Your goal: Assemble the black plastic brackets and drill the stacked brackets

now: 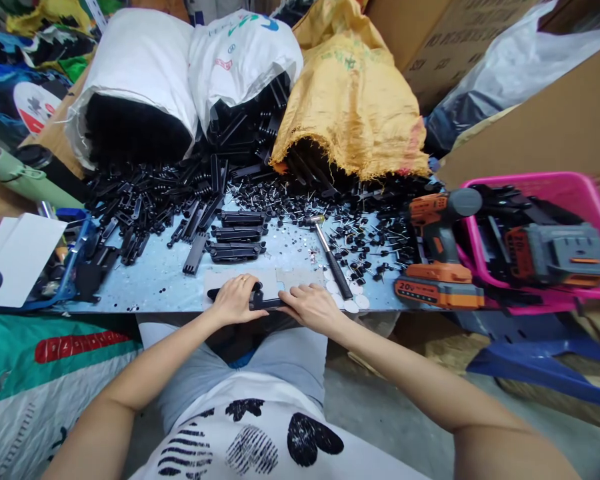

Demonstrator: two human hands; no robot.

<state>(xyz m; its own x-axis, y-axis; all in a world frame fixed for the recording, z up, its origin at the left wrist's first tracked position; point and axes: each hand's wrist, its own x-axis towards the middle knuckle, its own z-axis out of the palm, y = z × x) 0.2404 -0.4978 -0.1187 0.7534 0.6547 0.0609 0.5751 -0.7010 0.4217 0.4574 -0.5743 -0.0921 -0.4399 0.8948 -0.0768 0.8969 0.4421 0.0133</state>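
Note:
My left hand point(237, 300) is closed around a long black plastic part point(267, 303) near the front edge of the table. At the part's other end, my right hand point(313, 307) grips it with the fingers on top. The fingers cover much of the part, so its full shape is hidden. Just beyond my hands lie several assembled black plastic pieces point(237, 235) in a neat stack of rows. A hammer point(333, 260) with a black handle rests to the right of them, pointing away from me.
Loose black parts point(140, 200) spill from two white sacks point(135, 60) and a yellow sack point(355, 93). Small pins with black heads point(365, 247) are scattered at right. An orange cordless drill point(437, 247) stands by a pink basket point(545, 180). A blue tray point(83, 247) sits left.

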